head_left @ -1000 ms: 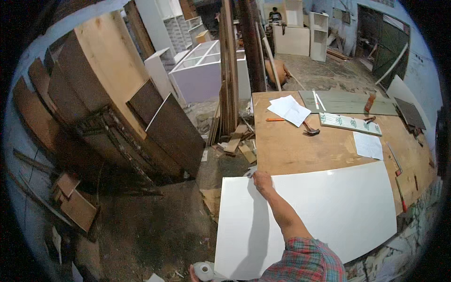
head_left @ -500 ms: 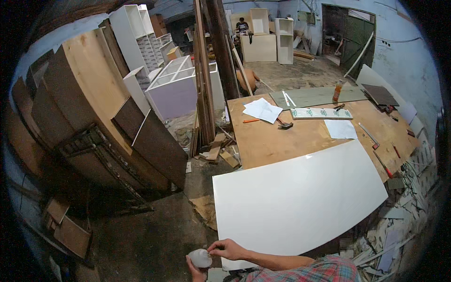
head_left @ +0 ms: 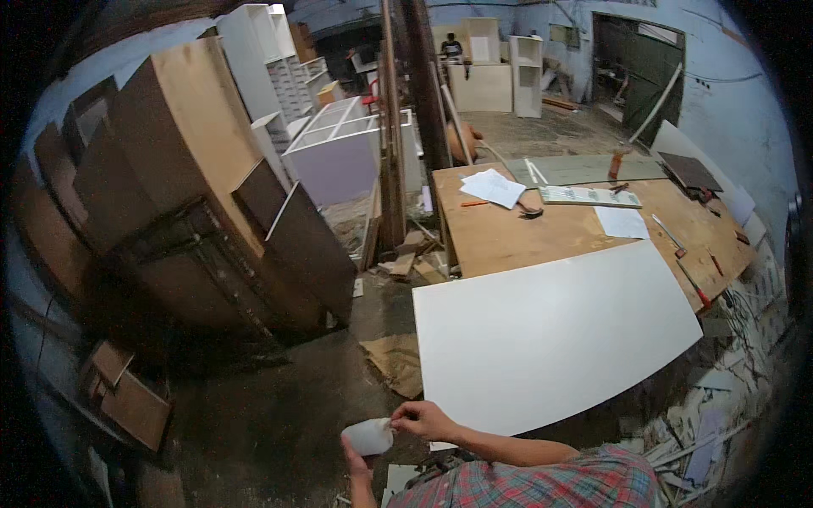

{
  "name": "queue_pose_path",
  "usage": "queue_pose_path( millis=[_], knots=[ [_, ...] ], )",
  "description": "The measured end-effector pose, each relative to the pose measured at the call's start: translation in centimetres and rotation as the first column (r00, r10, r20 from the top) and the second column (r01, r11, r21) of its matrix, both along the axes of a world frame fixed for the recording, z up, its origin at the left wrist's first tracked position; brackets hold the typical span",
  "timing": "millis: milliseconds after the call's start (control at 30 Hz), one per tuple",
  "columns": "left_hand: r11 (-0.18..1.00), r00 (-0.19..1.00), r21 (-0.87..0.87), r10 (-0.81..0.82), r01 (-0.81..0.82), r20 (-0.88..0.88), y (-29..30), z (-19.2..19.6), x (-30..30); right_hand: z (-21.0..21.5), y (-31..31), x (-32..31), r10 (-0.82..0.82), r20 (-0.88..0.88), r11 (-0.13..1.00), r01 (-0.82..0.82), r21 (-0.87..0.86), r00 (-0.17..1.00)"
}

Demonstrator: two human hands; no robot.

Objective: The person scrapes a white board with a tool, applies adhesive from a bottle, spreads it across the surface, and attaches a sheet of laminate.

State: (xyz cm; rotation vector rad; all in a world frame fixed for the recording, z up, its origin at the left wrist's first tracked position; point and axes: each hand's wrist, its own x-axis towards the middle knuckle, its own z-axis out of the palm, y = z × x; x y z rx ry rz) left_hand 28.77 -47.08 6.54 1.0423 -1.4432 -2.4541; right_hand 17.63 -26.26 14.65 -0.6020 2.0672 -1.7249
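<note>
Low in the view, my left hand [head_left: 359, 464] is wrapped around a white plastic bottle [head_left: 367, 437], which lies tilted nearly on its side. My right hand [head_left: 426, 421] pinches the narrow tip of the bottle with thumb and fingers. Both hands are just off the near left corner of a large white sheet [head_left: 550, 347]. This smooth sheet lies over the near part of a wooden work table [head_left: 495, 245].
Papers [head_left: 493, 188], a hammer [head_left: 530, 211], a wrapped strip [head_left: 590, 197] and an orange bottle [head_left: 616, 161] sit on the table. Brown panels [head_left: 161, 161] lean at left. Offcuts [head_left: 694, 440] litter the floor at right. Another person [head_left: 453, 48] is far back.
The bottle has turned more sideways, showing its length, with my right fingers still at its tip. The whole scene has shifted slightly right in view, and the sheet and table upward.
</note>
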Motion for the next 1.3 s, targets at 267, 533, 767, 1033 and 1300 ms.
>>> queue_pose_path(
  millis=[267,533,767,1033,1300],
  knots=[
    [0.855,0.992,-0.512,-0.118,0.079,-0.045,-6.6,-3.9,3.0,0.4,-1.0,-0.8,0.201,0.197,0.970,-0.223,0.093,0.960],
    [0.462,0.995,-0.882,-0.080,0.092,0.062,-6.3,11.9,2.3,-2.3,-2.6,-0.7,0.382,0.152,0.921,-0.389,0.018,0.912],
    [0.250,0.969,-0.939,0.007,0.236,0.246,-4.9,20.1,2.2,-5.2,-5.2,1.9,0.382,0.288,0.921,-0.336,-0.198,0.878],
    [0.782,0.980,-0.591,0.157,-0.197,-0.118,-11.4,-0.3,4.6,3.4,-7.1,0.5,0.373,-0.208,0.911,-0.316,0.265,0.904],
    [0.777,0.978,0.625,0.179,-0.075,-0.105,1.8,-6.0,5.5,-1.4,-10.8,0.1,0.479,-0.347,0.811,-0.254,0.528,0.806]
  ],
)
